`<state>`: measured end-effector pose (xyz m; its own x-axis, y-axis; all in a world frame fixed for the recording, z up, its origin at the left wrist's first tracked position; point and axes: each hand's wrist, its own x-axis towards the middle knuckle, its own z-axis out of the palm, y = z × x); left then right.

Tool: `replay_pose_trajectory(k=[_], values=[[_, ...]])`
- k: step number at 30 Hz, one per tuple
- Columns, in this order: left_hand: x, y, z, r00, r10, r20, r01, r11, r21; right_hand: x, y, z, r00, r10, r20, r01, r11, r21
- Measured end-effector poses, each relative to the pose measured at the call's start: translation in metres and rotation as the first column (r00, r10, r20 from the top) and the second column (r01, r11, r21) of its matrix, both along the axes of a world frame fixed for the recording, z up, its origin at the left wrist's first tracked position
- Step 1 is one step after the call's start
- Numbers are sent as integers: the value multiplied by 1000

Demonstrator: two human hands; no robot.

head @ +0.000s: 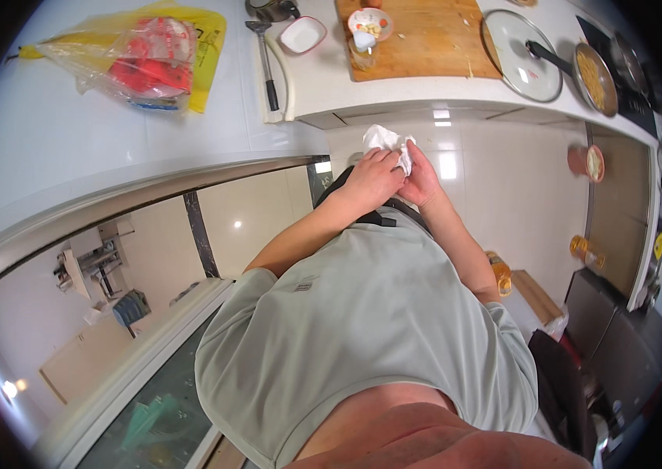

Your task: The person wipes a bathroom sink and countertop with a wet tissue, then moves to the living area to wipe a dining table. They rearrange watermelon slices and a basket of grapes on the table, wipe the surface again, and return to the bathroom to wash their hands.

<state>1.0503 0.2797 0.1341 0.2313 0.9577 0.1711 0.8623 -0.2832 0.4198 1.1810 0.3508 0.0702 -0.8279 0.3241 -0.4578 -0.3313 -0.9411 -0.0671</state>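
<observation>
A crumpled white paper tissue (382, 139) is between my two hands, in front of my waist and above the tiled floor. My left hand (371, 176) lies across it with the fingers bent over its lower edge. From the other side my right hand (420, 174) grips the tissue, its thumb and fingers up against it. Beyond the hands, on the counter, a wooden cutting board (425, 35) bears a small patterned bowl (370, 23) with pale pieces in it and a glass jar (364, 57).
Right of the board lie a glass lid (524, 55) and a frying pan (596, 79) with food, by a black stove (624, 58). Leftward are a white dish (303, 34), a black-handled tool (266, 64) and a yellow plastic bag (208, 58). Oil bottles (500, 272) stand low at right.
</observation>
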Motion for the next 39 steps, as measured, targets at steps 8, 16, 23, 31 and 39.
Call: replay_pose_trajectory(k=[8,16,23,31,39], values=[[-51,38,23,333,450,828,314,775,-548,-33,37,7,967,115,-227,-123,992,-21],[-147,5,-59,667,596,448,-246,743,-622,-80,51,96,653,-407,638,-425,500,754],[-208,-41,-72,569,749,339,-498,642,-583,-153,62,132,731,-638,-242,-436,-709,555],[-181,-88,-77,393,834,387,-627,551,-551,-174,90,-48,802,-468,371,-538,-836,107],[-146,-124,-109,108,923,369,-667,343,-662,-135,129,-22,511,-757,408,-798,-240,553]])
